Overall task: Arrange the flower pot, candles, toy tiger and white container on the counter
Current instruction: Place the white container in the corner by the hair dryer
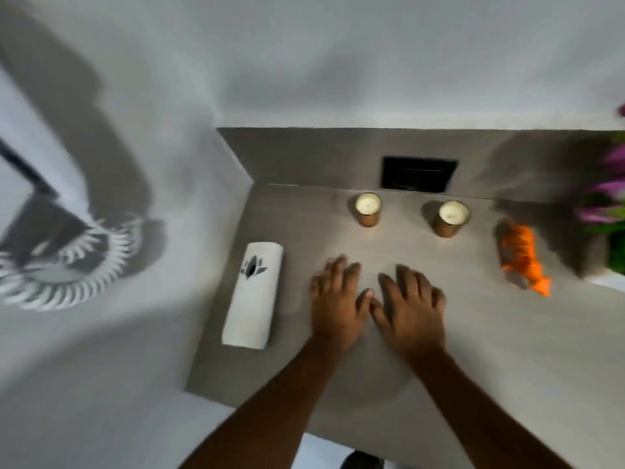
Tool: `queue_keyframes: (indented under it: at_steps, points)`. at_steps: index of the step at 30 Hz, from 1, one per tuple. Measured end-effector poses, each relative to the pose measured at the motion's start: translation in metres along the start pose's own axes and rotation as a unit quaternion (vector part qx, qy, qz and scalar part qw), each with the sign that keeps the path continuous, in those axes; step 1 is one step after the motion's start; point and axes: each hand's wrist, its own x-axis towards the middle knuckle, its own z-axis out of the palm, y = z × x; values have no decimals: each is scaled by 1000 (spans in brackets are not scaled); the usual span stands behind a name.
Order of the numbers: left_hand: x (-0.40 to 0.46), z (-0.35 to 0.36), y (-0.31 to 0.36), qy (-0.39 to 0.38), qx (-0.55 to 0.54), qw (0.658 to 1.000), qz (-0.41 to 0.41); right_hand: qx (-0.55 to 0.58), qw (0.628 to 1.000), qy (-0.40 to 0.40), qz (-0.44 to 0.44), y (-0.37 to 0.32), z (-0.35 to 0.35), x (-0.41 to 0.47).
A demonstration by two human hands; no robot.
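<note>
Both my hands lie flat, palms down, on the grey counter, side by side with thumbs almost touching: my left hand and my right hand, each empty with fingers apart. A white container with a dark flower emblem lies on its side left of my left hand. Two candles in amber jars stand beyond my fingers, the left candle and the right candle. An orange toy tiger lies to the right, blurred. The flower pot with purple flowers is cut off at the right edge.
A black wall plate sits on the backsplash behind the candles. The counter ends at a white wall on the left, where a round mirror-like ornament with white spikes hangs. The counter's front edge runs close to my forearms.
</note>
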Motion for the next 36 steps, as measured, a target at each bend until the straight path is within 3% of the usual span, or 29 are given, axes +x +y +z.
queue_keyframes:
  at_steps: [5, 10, 16, 22, 27, 32, 36]
  points:
    - [17, -46, -15, 28, -6, 999, -39, -49, 995, -82, -14, -23, 16, 36]
    - [27, -107, -54, 79, -43, 961, -262, -67, 995, -75, -2, -30, 14, 34]
    - [16, -116, -104, -92, -76, 892, -436, -76, 992, -100, 32, -38, 16, 45]
    - [20, -116, -114, -72, -70, 903, -417, -73, 990, -110, 48, -43, 14, 52]
    - [32, -119, -107, 36, -178, 904, -388, -58, 991, -109, 46, -41, 15, 52]
    - [68, -131, -92, 209, -287, 860, -367, -52, 994, -90, 43, -41, 19, 51]
    - [99, -132, -86, 304, -345, 823, -333, -56, 994, -86, 47, -39, 23, 51]
